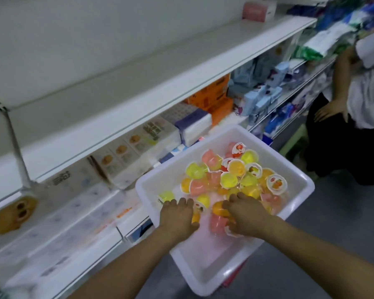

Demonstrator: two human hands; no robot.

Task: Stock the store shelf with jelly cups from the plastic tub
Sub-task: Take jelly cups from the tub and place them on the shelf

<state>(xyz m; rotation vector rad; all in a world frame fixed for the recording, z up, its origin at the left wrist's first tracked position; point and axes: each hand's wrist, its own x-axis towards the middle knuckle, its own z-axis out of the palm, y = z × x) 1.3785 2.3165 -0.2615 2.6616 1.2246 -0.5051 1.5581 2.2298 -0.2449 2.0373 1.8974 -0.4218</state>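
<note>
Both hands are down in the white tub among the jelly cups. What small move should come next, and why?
Probably close the fingers on a few cups and lift them toward the shelf. Both the left hand and right hand lie on the jelly cups in the plastic tub, and the white shelf above shows no cups.

Yellow, orange and pink cups (pixel 229 180) are showing in a white tub (pixel 203 275); orange boxes (pixel 214 98) are sitting under a white shelf (pixel 138 83).

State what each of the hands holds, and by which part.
Both hands, left and right, are down among the jelly cups in the tub; their fingers are hidden, so any hold cannot be told.
</note>
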